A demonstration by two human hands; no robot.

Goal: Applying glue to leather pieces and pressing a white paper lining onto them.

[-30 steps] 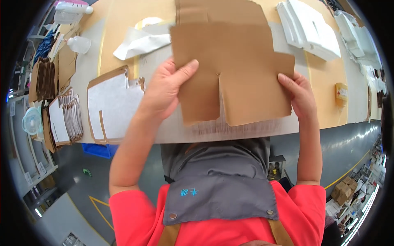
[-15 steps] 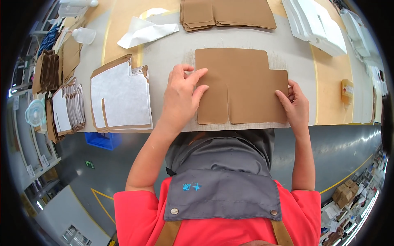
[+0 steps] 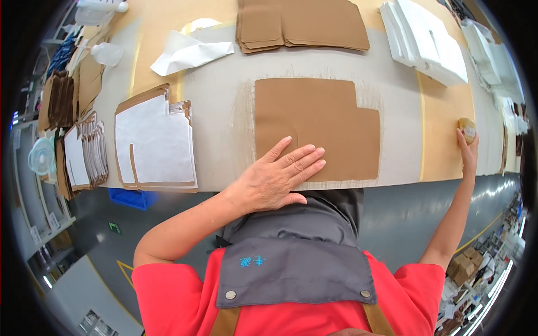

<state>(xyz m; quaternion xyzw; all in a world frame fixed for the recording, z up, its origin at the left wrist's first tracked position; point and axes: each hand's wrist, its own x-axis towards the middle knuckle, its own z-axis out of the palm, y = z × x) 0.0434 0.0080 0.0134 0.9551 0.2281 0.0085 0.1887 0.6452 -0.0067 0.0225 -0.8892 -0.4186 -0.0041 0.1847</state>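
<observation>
A brown notched cardboard sheet (image 3: 333, 112) lies flat at the table's near edge. My left hand (image 3: 280, 173) rests spread on its lower left part, covering some of its slit. Out to the right, my right hand (image 3: 468, 147) grips a small yellowish bottle (image 3: 467, 127) with a label. Left of the sheet lies a stack of white-faced, brown-edged cut pieces (image 3: 159, 145). A stack of similar brown sheets (image 3: 305, 22) sits at the back.
White foam pieces (image 3: 426, 39) lie at back right, white crumpled paper (image 3: 188, 53) at back left. On the left stand translucent bottles (image 3: 106, 54), more pieces (image 3: 84, 157) and a pale blue fan-like object (image 3: 41, 159). A blue crate (image 3: 129, 199) is below the table (image 3: 218, 112).
The brown sheet came down from my raised hands onto the table. My left hand has spread out on it; my right hand has let it go, moved right and taken the bottle.
</observation>
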